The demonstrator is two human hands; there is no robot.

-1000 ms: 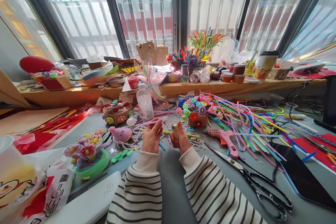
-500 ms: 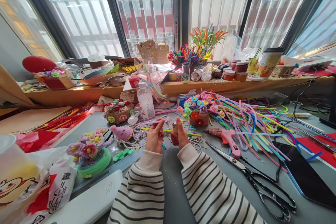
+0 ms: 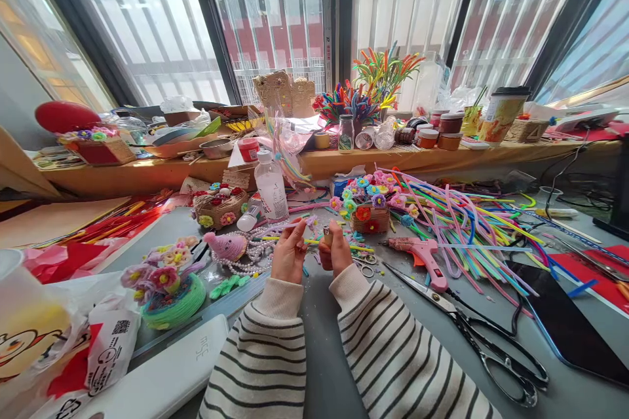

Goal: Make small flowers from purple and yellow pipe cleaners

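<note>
My left hand is closed in a pinch on a lilac pipe cleaner, its fingertips pressed together. A small lilac flower shape shows just beyond those fingertips; whether it joins the held piece I cannot tell. Facing it, my right hand is wrapped round a lighter with the thumb near its metal top. No flame can be made out. A short gap separates the two hands. Strings of pearl beads and a pink crocheted figure lie left of my left hand.
To the right are a pink glue gun, large scissors, a black phone and a heap of pipe cleaners. A flower basket and a bottle stand behind my hands. On the left sit a green flower pot and a white box.
The view has shifted slightly. Both hands keep their grips and stay in almost the same place, facing each other.
</note>
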